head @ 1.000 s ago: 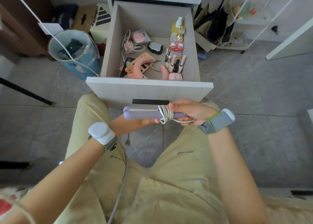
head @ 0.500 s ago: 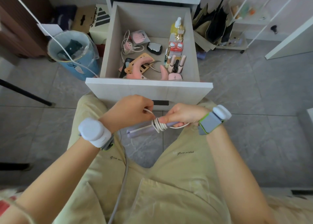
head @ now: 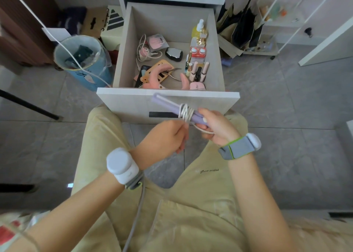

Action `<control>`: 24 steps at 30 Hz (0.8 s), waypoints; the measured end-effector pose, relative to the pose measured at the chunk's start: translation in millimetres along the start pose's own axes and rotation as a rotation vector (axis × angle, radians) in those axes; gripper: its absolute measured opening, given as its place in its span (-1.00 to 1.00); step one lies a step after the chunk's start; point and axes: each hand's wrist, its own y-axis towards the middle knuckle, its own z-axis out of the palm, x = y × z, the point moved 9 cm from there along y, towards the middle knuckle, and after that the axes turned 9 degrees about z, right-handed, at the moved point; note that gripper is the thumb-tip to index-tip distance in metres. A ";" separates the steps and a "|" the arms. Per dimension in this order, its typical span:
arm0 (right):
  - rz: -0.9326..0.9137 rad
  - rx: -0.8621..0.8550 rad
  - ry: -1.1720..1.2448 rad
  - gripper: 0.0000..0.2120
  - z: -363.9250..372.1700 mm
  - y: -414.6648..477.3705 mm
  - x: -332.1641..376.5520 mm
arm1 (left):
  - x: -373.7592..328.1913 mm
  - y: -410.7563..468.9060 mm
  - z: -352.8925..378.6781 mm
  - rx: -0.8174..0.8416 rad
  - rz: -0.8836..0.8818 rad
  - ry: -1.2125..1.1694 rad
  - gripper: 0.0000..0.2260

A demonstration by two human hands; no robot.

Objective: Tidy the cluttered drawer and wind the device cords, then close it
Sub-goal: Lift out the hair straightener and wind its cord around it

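Your right hand (head: 215,126) is clamped around the near end of the purple hair straightener (head: 172,106), holding it slanted across the drawer front (head: 133,103), tip up toward the left. Your left hand (head: 164,137) sits just beside it, fingers pinched on the white cord (head: 186,112), which is coiled in several loops round the middle of the straightener; a loop of it hangs below your right palm. Both hands hover over your lap, right in front of the open drawer (head: 124,47). Inside it, cosmetics tubes (head: 198,71) stand packed along the right wall with a yellow spray bottle (head: 199,29) behind them. A pink plug with its loose cable (head: 144,53) lies at the left, a black compact (head: 173,54) in the middle, and a pink curved device (head: 155,74) rests on an orange card near the front. A blue bin (head: 86,61) stands on the floor left of the drawer.
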 end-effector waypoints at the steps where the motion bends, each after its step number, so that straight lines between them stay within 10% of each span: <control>1: 0.023 0.022 0.105 -0.65 0.1 0.5 -1.0 | 1.3 -1.0 13.1 0.053 -0.012 -0.121 -0.71; 8: 0.054 0.238 0.306 -0.44 17.9 -11.4 -0.1 | 7.1 6.1 42.6 0.240 0.097 -0.524 -0.66; 15: -0.002 0.460 0.307 -0.41 29.5 -22.6 5.3 | 27.0 7.0 37.2 0.384 0.039 -0.247 -0.42; 21: -0.014 0.552 -0.026 -0.77 35.2 -29.4 0.2 | 82.6 5.0 18.4 0.368 -0.137 -0.086 -0.89; 24: 0.012 0.541 -0.277 -0.79 40.6 -29.9 -7.5 | 55.6 12.9 -0.9 0.260 0.000 -0.117 -0.65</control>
